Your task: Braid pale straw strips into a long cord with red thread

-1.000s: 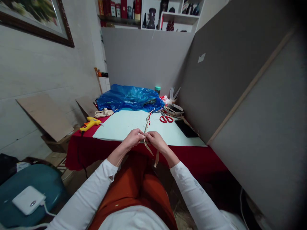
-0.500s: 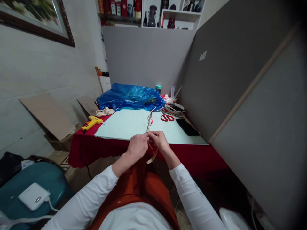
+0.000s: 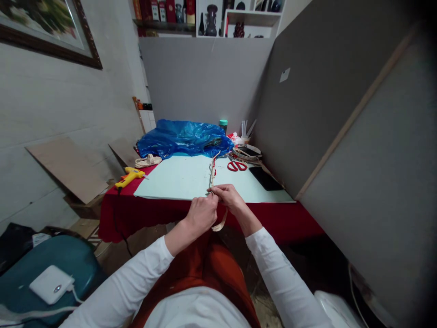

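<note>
A braid of tan straw-like strips (image 3: 212, 172) with red bits runs from the pale green sheet (image 3: 177, 177) toward me, and its loose ends hang off the table's front edge. My left hand (image 3: 202, 214) is closed around the near end of the strips. My right hand (image 3: 229, 197) pinches the same strips just beside it, fingers pressed together. A tan strip loops down below both hands. Both hands hover over the front edge of the table with the red cloth (image 3: 287, 225).
Red scissors (image 3: 236, 166), a black phone (image 3: 265, 178) and coiled strips lie at the right. A blue plastic bag (image 3: 184, 138) fills the back. A yellow glue gun (image 3: 129, 176) lies at the left edge. Grey panels stand behind and to the right. A teal stool (image 3: 51, 269) carries a white box.
My hands have shifted slightly right and nearer to me along the strips. The hanging strip ends have curled up into a loop below my hands.
</note>
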`<state>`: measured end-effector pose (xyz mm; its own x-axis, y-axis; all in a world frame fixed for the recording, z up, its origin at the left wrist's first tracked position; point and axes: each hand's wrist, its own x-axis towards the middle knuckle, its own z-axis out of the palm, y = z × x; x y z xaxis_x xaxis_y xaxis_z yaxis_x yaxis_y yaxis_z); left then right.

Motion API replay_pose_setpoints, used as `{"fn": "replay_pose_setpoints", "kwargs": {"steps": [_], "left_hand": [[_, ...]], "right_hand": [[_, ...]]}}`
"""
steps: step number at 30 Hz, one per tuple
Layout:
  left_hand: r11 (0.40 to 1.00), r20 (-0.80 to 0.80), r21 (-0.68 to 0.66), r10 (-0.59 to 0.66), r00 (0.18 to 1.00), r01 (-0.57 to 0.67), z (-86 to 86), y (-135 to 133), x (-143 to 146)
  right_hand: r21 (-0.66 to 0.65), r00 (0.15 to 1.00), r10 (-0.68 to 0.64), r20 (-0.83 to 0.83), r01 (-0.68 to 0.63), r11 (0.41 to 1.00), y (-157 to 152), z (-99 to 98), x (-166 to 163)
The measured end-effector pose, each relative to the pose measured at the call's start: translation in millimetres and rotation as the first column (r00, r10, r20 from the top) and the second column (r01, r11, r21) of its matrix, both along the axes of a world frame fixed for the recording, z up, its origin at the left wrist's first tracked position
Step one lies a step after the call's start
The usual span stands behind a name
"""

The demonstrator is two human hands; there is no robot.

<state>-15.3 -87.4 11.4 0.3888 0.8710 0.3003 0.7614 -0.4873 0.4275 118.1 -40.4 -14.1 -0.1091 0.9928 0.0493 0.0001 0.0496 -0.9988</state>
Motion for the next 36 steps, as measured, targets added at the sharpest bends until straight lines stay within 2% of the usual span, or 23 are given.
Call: {"fn": "replay_pose_setpoints", "kwargs": {"steps": [2, 3, 4, 6, 10, 13, 20, 23, 30, 36], "left_hand": [[0.998, 0.146, -0.070, 0.011, 0.989, -0.001, 4.7, 8.4, -7.9], [0.989, 0.275, -0.145, 0.041, 0.961, -0.001, 7.1, 14.4, -12.3], [0.966, 0.451, -0.258, 0.107, 0.886, 0.014, 9.3, 21.3, -16.3], [0.938, 0.553, -0.340, 0.138, 0.822, 0.072, 11.5, 35.7, -21.0], [0.834, 0.653, -0.464, 0.095, 0.751, 0.298, 7.9, 56.3, -15.1], [0.746, 0.704, -0.517, 0.090, 0.705, 0.420, 5.0, 62.3, -8.3], [0.567, 0.761, -0.584, 0.133, 0.635, 0.581, 5.5, 73.2, -12.2], [0.513, 0.770, -0.597, 0.150, 0.620, 0.617, 4.4, 78.3, -15.0], [0.462, 0.737, -0.649, 0.185, 0.650, 0.604, -2.8, 79.7, -20.6], [0.560, 0.732, -0.634, 0.213, 0.647, 0.533, -7.6, 73.4, -18.2]], "right_hand": [[-0.031, 0.998, 0.019, -0.052, -0.021, 0.999, -3.6, 4.2, 2.1], [-0.042, 0.997, 0.030, -0.076, -0.033, 0.999, -5.5, 6.3, 2.9], [-0.049, 0.994, 0.041, -0.099, -0.046, 0.998, -7.2, 8.1, 3.3], [-0.054, 0.988, 0.063, -0.139, -0.071, 0.996, -9.9, 10.3, 2.5], [-0.051, 0.981, 0.092, -0.171, -0.102, 0.993, -13.1, 9.1, -1.4], [-0.035, 0.983, 0.098, -0.156, -0.104, 0.994, -15.2, 7.9, -0.5], [-0.009, 0.991, 0.098, -0.087, -0.099, 0.995, -16.7, 14.1, 3.3], [-0.016, 0.995, 0.083, -0.049, -0.084, 0.996, -15.6, 14.3, 1.9], [0.047, 0.987, -0.009, 0.163, 0.002, 0.999, -11.8, 1.8, 0.5], [0.209, 0.885, -0.088, 0.456, -0.011, 0.978, -11.8, 3.9, 7.2]]}}
